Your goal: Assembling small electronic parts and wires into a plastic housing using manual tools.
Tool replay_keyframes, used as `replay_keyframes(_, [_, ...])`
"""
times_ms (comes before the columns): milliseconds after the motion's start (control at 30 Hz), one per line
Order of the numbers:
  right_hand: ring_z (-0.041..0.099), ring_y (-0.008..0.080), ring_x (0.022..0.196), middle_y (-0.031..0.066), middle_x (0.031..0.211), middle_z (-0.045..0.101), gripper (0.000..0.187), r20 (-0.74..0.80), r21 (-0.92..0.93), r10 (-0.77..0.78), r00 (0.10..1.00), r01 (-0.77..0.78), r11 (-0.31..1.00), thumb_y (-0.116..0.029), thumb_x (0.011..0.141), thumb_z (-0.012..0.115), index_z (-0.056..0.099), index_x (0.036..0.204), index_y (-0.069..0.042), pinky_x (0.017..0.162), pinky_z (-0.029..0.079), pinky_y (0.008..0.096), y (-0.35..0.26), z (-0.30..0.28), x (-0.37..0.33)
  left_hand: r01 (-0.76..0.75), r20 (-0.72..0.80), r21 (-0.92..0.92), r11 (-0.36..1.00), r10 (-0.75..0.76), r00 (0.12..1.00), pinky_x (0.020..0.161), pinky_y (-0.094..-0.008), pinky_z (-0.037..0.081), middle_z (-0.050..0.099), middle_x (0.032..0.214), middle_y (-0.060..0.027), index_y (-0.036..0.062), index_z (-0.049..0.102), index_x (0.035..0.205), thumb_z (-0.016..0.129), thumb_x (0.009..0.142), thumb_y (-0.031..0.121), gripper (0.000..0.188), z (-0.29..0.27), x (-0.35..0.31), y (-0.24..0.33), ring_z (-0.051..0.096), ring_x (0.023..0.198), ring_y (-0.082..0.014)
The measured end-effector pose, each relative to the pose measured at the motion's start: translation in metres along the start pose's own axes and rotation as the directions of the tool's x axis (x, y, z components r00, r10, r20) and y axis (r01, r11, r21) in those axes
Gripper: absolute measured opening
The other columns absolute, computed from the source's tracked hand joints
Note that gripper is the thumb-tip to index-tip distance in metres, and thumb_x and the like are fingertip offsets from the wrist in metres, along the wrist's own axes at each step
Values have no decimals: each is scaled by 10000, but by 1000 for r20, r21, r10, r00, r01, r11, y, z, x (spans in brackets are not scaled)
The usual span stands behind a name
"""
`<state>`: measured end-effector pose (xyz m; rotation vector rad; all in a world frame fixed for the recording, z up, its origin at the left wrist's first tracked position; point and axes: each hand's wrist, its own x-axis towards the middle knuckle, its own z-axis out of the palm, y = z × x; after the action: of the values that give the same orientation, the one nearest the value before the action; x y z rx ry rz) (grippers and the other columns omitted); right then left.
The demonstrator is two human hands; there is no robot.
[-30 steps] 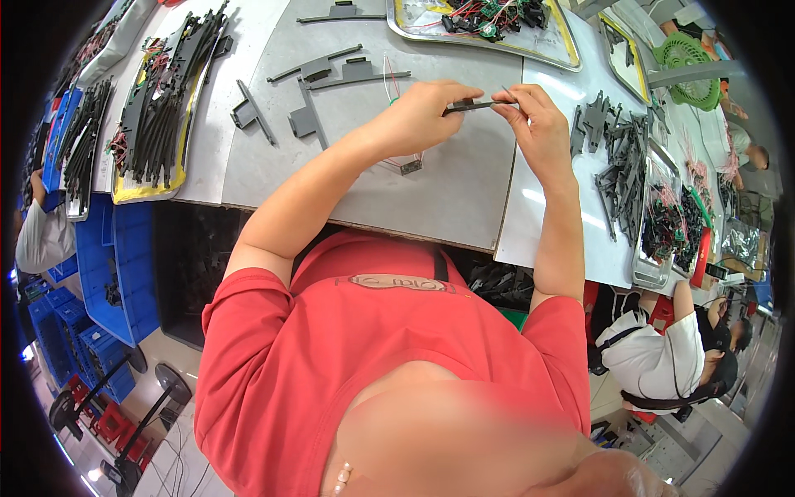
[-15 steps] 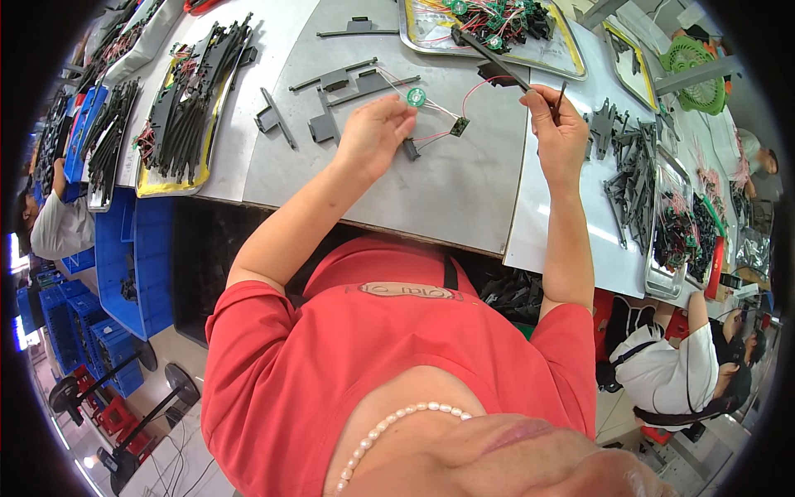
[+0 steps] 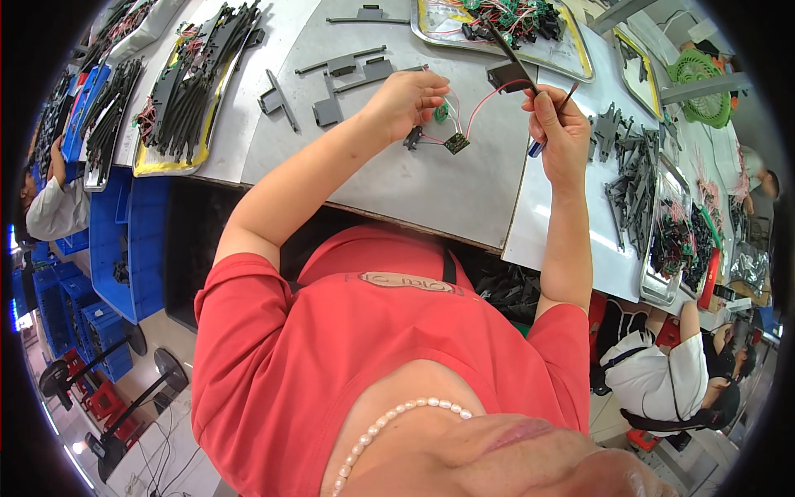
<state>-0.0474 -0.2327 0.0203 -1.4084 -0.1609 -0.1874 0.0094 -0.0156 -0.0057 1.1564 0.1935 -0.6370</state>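
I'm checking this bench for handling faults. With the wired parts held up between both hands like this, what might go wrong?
1. The thin red wires stretch between the left hand and the long black part in the right hand; a pull might strain their joints.
2. The small circuit board dangles free and could snag or knock the table.

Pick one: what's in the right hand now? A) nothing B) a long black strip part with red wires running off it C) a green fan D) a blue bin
B: the right hand is raised over the grey mat, gripping a long black strip part; red wires run from it to a small circuit board beside the left hand.
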Motion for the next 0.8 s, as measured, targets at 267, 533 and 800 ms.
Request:
replay_keyframes(267, [417, 25, 541, 56, 793, 642, 249, 28, -36, 24, 999, -23, 999, -229, 878, 635, 639, 991, -6, 471, 298, 164, 5, -1, 1, -376, 177, 693, 615, 361, 916, 599, -239, 396, 632, 829, -33, 49, 549, 1046, 531, 918, 254, 242, -13, -21, -15, 476, 666, -85])
replay_keyframes(533, [418, 25, 543, 48, 786, 638, 269, 52, -71, 50, 997, -46, 996, -249, 875, 638, 641, 1000, -12, 474, 298, 163, 7, 3, 0, -355, 182, 877, 323, 461, 868, 570, -281, 418, 611, 662, -34, 18, 557, 909, 517, 924, 309, 294, -20, -36, -10, 521, 604, -108])
replay_keyframes(800, [417, 28, 543, 56, 781, 639, 245, 118, -68, 47, 992, -40, 997, -223, 882, 629, 635, 999, -8, 478, 304, 164, 9, 8, -4, -114, 1, 553, 825, 137, 991, 654, -290, 456, 658, 839, -91, 4, 560, 998, 566, 885, 355, 369, -20, -22, -7, 594, 716, -146])
